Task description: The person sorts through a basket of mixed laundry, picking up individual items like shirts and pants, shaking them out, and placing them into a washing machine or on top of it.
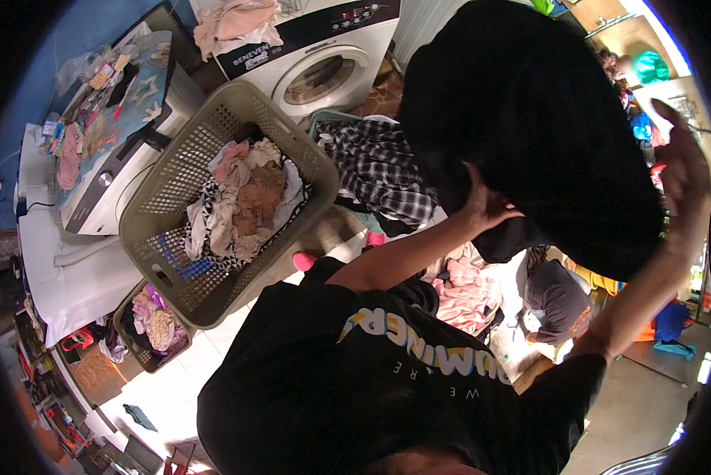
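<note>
A large piece of black cloth (521,119) is spread in the air before me, its folds too dark to make out. My left hand (487,205) grips its lower left part, and a bunch of the cloth hangs below the fingers. At the cloth's right edge is my right hand (682,160), blurred, with one finger stretched out. Whether it holds the cloth cannot be told. To the left, an olive plastic laundry basket (325,178) contains crumpled pink, brown, white and black-patterned clothes (248,202). Black-and-white plaid cloth (385,169) lies between the basket and the black cloth.
A white front-loading washing machine (361,77) stands at the back; another appliance (117,178) with clutter on top is at left. A smaller basket (153,329) of clothes sits at lower left. Pink cloth (465,288) and a dark grey bundle (557,300) lie below the black cloth.
</note>
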`<action>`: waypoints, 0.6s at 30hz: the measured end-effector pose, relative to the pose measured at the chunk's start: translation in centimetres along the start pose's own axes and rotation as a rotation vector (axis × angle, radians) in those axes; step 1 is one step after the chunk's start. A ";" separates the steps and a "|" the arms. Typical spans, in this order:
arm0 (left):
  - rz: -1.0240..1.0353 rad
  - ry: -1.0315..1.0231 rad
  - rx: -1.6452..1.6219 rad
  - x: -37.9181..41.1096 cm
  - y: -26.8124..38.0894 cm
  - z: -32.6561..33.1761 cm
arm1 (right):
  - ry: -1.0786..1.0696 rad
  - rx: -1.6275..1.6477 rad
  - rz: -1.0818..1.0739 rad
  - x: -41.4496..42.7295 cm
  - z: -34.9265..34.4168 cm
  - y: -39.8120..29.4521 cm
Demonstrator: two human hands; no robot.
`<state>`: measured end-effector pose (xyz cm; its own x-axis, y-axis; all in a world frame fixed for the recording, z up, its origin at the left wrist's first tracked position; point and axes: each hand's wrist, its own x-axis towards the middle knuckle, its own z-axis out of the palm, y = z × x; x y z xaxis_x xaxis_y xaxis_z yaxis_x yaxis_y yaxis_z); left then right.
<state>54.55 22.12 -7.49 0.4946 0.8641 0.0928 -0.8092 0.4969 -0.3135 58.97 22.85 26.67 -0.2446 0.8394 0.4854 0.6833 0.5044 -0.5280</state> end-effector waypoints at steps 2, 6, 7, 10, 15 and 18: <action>0.119 -0.007 -0.039 1.1 2.1 -1.3 | -0.078 0.406 0.391 -1.8 2.9 0.4; 0.354 -0.005 0.051 1.1 10.0 -2.6 | -0.066 0.644 0.399 -2.1 6.5 1.2; 0.400 -0.019 0.093 1.0 12.7 -2.8 | -0.030 0.658 0.397 -2.3 6.9 2.0; 0.554 0.313 0.309 -0.1 18.3 -2.9 | 0.039 0.777 0.434 -3.0 6.8 6.1; 0.846 0.476 0.419 -1.0 23.1 -2.8 | -0.123 1.289 0.460 -7.6 9.2 18.4; 1.027 0.712 0.483 -1.1 24.5 -5.3 | -0.077 1.344 0.600 -12.6 13.4 25.1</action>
<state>35.93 32.93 -20.28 -0.4642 0.7043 -0.5372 -0.8683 -0.2419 0.4331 69.92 27.64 -2.04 -0.2263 0.9728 -0.0495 -0.4342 -0.1462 -0.8889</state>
